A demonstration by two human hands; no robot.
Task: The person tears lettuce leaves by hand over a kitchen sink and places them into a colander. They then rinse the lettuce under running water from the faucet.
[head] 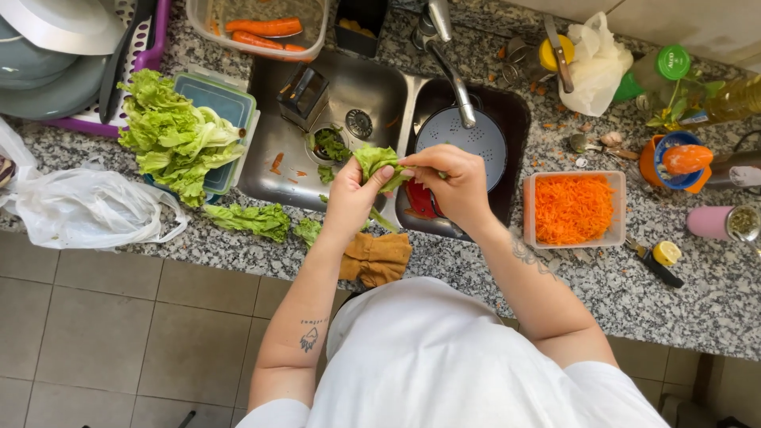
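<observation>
Fingers [386,171] pinch one lettuce leaf [374,158]; two carrots [265,32].

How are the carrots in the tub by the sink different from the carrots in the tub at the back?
The grated carrot is shredded into fine strands and fills its square tub, right of the sink. The whole carrots are long and uncut, just a few lying in the clear tub behind the sink. Both are orange and sit in plastic tubs on the granite counter.

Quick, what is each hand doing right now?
Left hand: closed on the lettuce leaf.
Right hand: fingers pinching the same lettuce leaf.
</observation>
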